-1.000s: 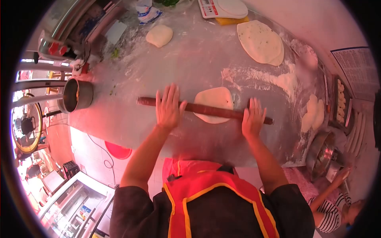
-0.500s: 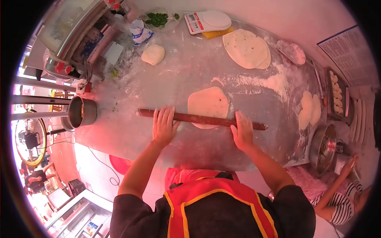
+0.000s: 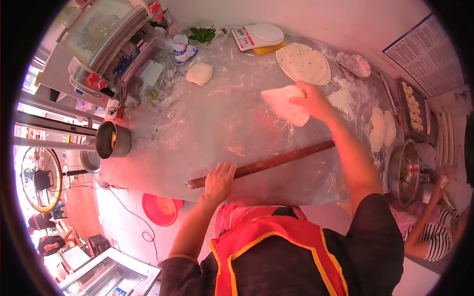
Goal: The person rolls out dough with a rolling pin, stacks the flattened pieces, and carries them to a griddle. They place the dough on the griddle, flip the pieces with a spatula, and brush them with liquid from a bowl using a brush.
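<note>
Dough sheet [image 3: 286, 104] in the right hand [image 3: 315, 101], held up over the middle of the counter [image 3: 197, 118], on the far side of the rolling pin [image 3: 284, 159]. Hold is at the sheet's right side, the rest spreading out to the left. An edge hold like this probably suits something thin and limp, sparing its middle from being squeezed.

Right fingers: closed on the sheet, only its thickness between them and the thumb.

Left hand [image 3: 220, 183] on the pin close to its left end. Fingers near together, laid across the wood; the underside is hidden, so cannot tell whether they grip or merely rest. Pin lies aslant, left end nearer the counter's near edge, right end farther in. The hand there likely checks any rolling.

Round dough piece [image 3: 199, 74] sits apart, toward the far left corner. Flat dough pieces [image 3: 302, 63] overlap by the far edge, just beside the scale [image 3: 265, 33]; laid flat, presumably to keep their shape. Loose flour [image 3: 341, 100] lies to the right of the held sheet, within easy reach of the right hand. Metal pot [image 3: 123, 143] at the left edge, out of the pin's way.
</note>
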`<state>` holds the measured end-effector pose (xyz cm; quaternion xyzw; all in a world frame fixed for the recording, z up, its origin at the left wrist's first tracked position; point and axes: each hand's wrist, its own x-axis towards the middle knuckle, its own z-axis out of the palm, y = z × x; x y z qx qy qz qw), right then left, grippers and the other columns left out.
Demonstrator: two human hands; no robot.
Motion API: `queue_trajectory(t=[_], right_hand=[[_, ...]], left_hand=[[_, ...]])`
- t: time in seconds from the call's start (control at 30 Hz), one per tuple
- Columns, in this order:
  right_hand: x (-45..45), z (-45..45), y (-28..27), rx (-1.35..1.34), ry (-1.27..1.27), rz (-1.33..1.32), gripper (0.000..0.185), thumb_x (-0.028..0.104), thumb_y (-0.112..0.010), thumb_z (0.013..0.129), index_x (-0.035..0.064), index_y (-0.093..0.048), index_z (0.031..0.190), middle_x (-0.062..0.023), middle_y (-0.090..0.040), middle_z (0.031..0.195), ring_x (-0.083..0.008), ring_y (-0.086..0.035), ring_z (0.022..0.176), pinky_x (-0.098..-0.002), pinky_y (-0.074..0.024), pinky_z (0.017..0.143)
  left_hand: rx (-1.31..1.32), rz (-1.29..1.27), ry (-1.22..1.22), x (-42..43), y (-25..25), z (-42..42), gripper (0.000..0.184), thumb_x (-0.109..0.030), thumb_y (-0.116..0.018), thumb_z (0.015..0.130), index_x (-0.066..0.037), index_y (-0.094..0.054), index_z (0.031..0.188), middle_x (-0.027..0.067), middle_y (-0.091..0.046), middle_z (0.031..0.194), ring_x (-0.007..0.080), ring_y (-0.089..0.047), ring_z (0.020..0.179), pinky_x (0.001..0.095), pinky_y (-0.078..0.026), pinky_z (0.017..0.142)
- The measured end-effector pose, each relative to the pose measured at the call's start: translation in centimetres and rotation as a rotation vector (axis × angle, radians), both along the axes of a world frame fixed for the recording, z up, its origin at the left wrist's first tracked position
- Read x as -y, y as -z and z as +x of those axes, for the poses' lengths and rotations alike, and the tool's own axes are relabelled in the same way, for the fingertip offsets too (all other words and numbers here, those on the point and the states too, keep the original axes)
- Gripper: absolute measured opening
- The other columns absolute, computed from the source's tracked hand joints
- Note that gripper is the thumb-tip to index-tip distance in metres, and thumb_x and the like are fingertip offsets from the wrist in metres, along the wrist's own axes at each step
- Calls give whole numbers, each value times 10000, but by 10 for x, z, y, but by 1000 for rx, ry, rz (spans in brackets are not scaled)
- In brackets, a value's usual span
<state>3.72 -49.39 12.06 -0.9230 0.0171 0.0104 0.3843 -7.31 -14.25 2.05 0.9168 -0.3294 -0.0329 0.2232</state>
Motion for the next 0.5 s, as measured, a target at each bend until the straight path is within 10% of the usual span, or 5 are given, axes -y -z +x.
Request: queue_trajectory(t=[0.2,0.5], right_hand=[[4,28,85,202,80,-696,97,110,-586,867,76,-563,955,-148,-666,841,-355,-667,812,-478,-507,672],[-109,-70,130,265,-65,-182,418,299,-749,788,36,-589,1071,-167,-630,1092,-386,-618,967,-458,-508,853]], left_hand=[[-1,-20,5,-3,9,-5,319,-124,-732,679,-76,-591,961,67,-583,889,282,-598,864,420,-511,695],[-87,-23,-34,-18,8,-19,343,-113,-714,677,-80,-611,1003,71,-595,902,296,-599,876,410,-510,702]])
